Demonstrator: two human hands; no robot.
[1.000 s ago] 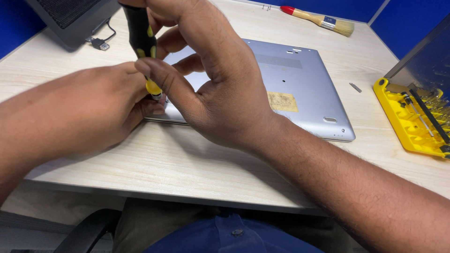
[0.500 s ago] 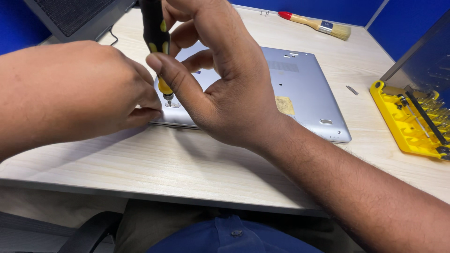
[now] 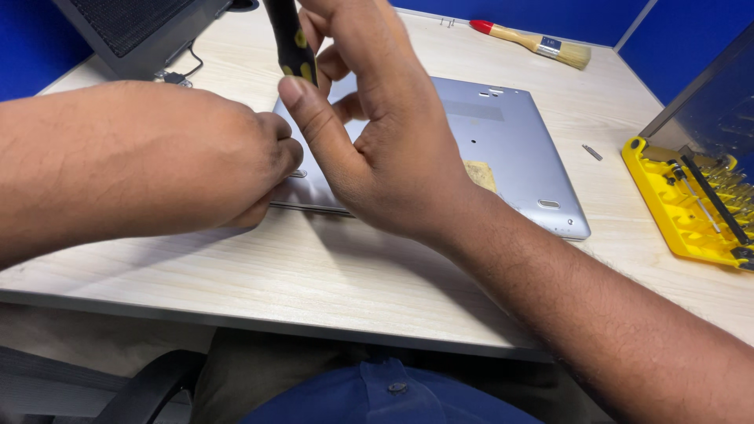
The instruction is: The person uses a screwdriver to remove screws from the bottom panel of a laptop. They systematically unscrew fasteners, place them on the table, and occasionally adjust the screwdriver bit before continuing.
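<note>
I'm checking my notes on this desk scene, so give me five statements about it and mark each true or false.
1. The right hand grips a black and yellow screwdriver. True.
2. The silver laptop lies open with its keyboard showing. False: it lies closed, underside up.
3. The left hand rests at the laptop's near left corner. True.
4. The brush lies on the laptop. False: it lies on the table beyond it.
5. The yellow bit tray sits right of the laptop. True.

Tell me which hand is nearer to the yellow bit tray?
Right. The right hand grips the screwdriver over the laptop, on the side toward the yellow bit tray; the left hand lies farther left.
</note>
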